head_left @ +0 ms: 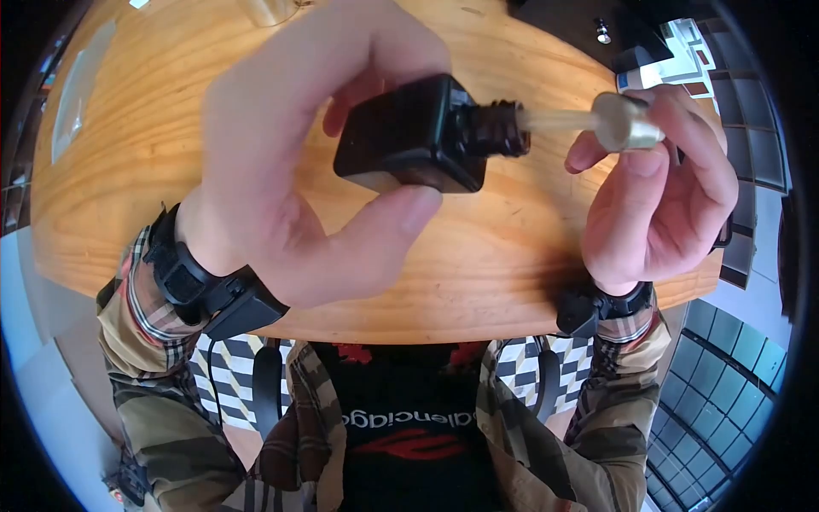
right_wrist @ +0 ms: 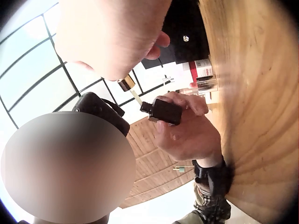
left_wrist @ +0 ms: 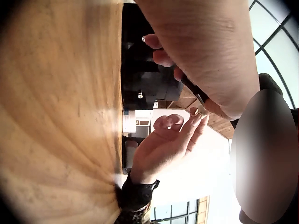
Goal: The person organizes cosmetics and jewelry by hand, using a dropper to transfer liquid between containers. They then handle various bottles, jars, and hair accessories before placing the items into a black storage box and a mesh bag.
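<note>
A small square dark bottle (head_left: 409,141) is tipped on its side above the table, its threaded neck pointing right. My left hand (head_left: 273,162) holds it between the thumb below and the fingers behind. Opposite the neck, my right hand (head_left: 665,196) pinches a gold cap (head_left: 627,124) between thumb and fingers. From the cap a pale, slim stem (head_left: 559,120) runs to the bottle's mouth, and its tip overlaps the opening. The right wrist view shows the bottle (right_wrist: 167,112) and the gold cap (right_wrist: 126,83) in line, joined by the stem.
The wooden table (head_left: 384,299) lies beneath both hands. A large black case (head_left: 589,30) stands at the far right, with white and red boxes (head_left: 682,60) beside it. On the left lies a clear plastic sheet (head_left: 81,94); a glass container (head_left: 273,10) is at the far edge.
</note>
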The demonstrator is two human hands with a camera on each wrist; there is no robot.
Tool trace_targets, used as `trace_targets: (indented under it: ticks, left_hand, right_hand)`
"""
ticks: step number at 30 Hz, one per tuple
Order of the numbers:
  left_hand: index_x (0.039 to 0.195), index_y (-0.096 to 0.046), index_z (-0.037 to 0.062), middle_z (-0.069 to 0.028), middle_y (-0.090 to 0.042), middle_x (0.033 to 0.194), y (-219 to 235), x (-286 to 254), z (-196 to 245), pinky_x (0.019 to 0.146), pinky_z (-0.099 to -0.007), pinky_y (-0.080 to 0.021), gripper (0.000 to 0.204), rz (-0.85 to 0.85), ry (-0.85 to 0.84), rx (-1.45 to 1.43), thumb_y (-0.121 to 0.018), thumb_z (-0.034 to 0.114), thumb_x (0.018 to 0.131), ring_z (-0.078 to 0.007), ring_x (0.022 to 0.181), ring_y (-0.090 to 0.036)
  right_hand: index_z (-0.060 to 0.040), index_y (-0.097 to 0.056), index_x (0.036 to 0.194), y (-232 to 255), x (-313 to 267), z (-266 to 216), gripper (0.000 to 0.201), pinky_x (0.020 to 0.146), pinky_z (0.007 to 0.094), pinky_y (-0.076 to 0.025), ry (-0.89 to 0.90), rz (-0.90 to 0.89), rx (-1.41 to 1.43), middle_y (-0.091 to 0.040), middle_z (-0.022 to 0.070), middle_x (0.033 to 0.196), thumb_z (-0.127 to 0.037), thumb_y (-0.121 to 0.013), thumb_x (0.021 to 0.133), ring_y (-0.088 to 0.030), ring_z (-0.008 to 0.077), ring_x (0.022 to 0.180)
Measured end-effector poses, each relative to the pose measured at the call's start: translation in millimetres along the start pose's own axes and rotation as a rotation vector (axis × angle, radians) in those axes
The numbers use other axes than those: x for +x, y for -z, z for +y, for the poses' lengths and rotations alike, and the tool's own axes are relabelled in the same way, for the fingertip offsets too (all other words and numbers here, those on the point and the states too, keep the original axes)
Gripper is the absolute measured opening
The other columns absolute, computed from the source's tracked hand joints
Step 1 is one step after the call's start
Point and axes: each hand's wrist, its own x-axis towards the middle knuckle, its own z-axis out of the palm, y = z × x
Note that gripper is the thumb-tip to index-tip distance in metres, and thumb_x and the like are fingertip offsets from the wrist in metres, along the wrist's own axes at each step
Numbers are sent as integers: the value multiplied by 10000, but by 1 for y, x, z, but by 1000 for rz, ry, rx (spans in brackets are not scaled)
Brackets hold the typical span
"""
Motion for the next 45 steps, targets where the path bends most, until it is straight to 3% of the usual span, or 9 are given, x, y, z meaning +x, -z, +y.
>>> trace_targets:
  ticks: [1,4,6,18,25,34,42,45]
  left_hand:
    - [1190,-512,-67,-132,-548,1047,-3,-1,2,819,-309,-406,624,67,36,-117,-718,396,826,-189,893,-505]
    - [1206,-493,-70,-146,-543,1077,5,-2,-4,822,-306,-401,641,39,-50,-41,-714,408,840,-187,911,-500]
    - [1204,-492,-69,-148,-543,1078,4,-2,-7,826,-304,-398,641,57,-59,-55,-715,412,843,-190,920,-501]
    - [1228,-470,-79,-182,-549,1145,3,-7,-12,880,-332,-406,664,117,-95,-60,-736,391,842,-205,981,-512]
    - [1248,-465,-89,-192,-558,1161,-1,16,20,884,-319,-419,652,-6,-30,109,-736,348,847,-206,987,-525]
    - [1250,-465,-84,-190,-558,1155,2,-3,-10,879,-321,-418,641,133,-117,18,-734,347,860,-206,977,-529]
    - [1241,-473,-70,-173,-564,1169,-2,14,21,915,-323,-418,627,39,-27,46,-726,369,872,-201,996,-534]
    - [1243,-476,-69,-170,-567,1175,0,1,2,922,-324,-418,623,79,-23,30,-725,368,875,-200,999,-536]
  right_hand:
    - [27,-493,1312,-1,-2,1,285,553,299,-603,-7,26,-9,-592,248,1217,-21,-517,1032,-676,228,815]
    - [26,-498,1306,3,1,0,283,548,291,-590,-10,75,-37,-597,249,1209,-17,-534,1028,-677,219,778]
    - [17,-501,1266,3,8,-7,277,558,285,-577,-19,-98,-54,-596,256,1203,24,-577,999,-671,206,750]
    - [13,-486,1182,3,11,-11,292,621,280,-573,-7,-203,-24,-596,248,1117,66,-643,942,-657,190,710]
    - [7,-484,1174,2,10,-15,271,620,296,-574,-26,-177,-39,-610,240,1093,46,-636,953,-660,195,702]
    - [-12,-454,1206,0,7,-12,260,628,301,-568,-11,-124,-59,-629,272,1113,27,-590,988,-668,202,679]
    - [-26,-432,1197,5,13,-10,230,585,298,-536,48,-183,-101,-644,261,1097,33,-550,1009,-643,192,621]
    - [-25,-431,1196,6,14,-8,230,576,293,-532,55,-177,-96,-642,263,1103,36,-549,1007,-641,191,618]
